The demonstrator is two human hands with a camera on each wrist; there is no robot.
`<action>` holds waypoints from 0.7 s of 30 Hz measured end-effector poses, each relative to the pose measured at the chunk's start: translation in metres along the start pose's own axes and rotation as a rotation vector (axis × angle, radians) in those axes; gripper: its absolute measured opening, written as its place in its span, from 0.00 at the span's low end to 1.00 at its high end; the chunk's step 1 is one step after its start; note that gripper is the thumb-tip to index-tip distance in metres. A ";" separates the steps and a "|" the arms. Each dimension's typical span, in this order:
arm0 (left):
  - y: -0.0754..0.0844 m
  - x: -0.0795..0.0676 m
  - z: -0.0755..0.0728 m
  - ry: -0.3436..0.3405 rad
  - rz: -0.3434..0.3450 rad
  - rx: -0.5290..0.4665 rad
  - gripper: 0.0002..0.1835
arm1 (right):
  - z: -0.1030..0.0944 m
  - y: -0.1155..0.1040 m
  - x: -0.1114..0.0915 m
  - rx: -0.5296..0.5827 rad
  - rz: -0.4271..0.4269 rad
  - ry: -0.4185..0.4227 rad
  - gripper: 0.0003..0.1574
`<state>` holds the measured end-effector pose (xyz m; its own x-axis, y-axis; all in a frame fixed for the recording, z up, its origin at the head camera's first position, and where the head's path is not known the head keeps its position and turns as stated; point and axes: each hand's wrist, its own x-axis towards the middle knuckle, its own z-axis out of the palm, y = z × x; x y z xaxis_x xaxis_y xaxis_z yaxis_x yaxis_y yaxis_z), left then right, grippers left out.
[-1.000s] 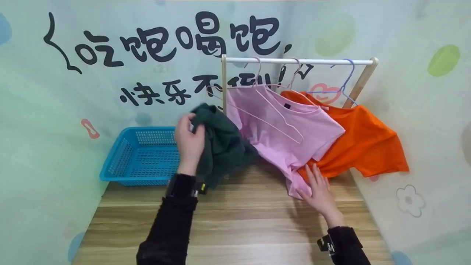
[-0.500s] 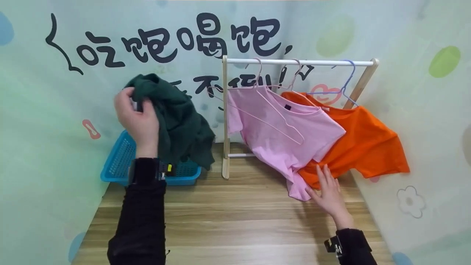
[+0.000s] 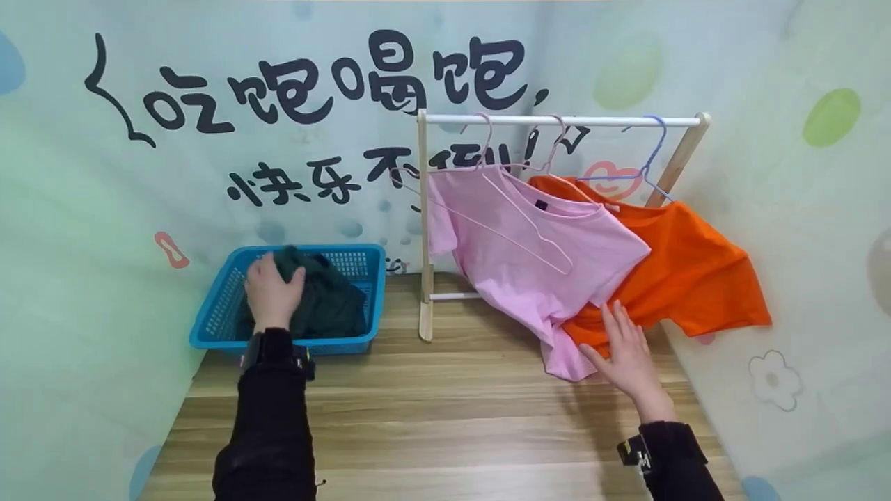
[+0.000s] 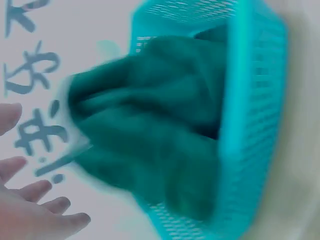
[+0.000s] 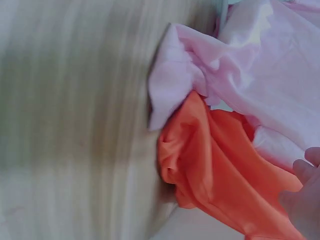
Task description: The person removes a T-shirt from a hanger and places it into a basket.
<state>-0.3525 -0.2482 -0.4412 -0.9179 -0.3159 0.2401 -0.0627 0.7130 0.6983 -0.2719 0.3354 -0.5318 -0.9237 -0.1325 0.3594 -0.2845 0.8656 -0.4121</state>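
Note:
A crumpled dark green garment [image 3: 330, 299] lies in the blue plastic basket [image 3: 334, 343] at the left. Over it my left hand [image 3: 273, 292] has its fingers spread; the left wrist view shows those fingers apart from the cloth [image 4: 150, 120], holding nothing. On the right, my right hand [image 3: 630, 362] is held with straight fingers at the lower part of an orange T-shirt [image 3: 703, 271]. A pink T-shirt [image 3: 550, 236] hangs beside it, its bottom corner drooping near the right thumb. In the right wrist view, only the edge of the right hand [image 5: 305, 200] shows.
A small clothes rack with a white bar [image 3: 515, 120] and wooden posts [image 3: 424, 306] stands on the wood-grain table [image 3: 445, 431]. Pink hangers [image 3: 487, 142] and a purple-blue hanger [image 3: 658, 149] hook over the bar. Printed sheets wall the back and sides.
My left hand has carried the green garment from beside the rack leftward, then down into the basket, and let it go. My right hand has shifted slightly right, fingers still straight.

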 end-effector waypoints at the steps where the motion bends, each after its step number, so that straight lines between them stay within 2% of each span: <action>1: -0.006 -0.005 0.003 -0.047 -0.023 0.020 0.36 | -0.003 0.000 0.003 -0.005 -0.007 0.007 0.54; 3: -0.015 -0.013 0.007 -0.096 -0.039 0.042 0.37 | -0.009 0.000 0.011 -0.016 -0.021 0.023 0.54; 10: -0.029 -0.029 0.019 -0.131 -0.002 0.133 0.39 | -0.037 -0.004 0.044 -0.072 -0.059 0.065 0.52; 15: -0.035 -0.035 0.026 -0.182 0.006 0.177 0.40 | -0.057 -0.009 0.065 -0.103 -0.051 0.089 0.52; 21: -0.037 -0.048 0.035 -0.180 0.063 0.205 0.42 | -0.073 -0.018 0.086 -0.104 -0.013 0.145 0.50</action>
<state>-0.3196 -0.2375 -0.5025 -0.9763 -0.1633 0.1424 -0.0641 0.8454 0.5303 -0.3271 0.3442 -0.4324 -0.8715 -0.0798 0.4838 -0.2611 0.9106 -0.3202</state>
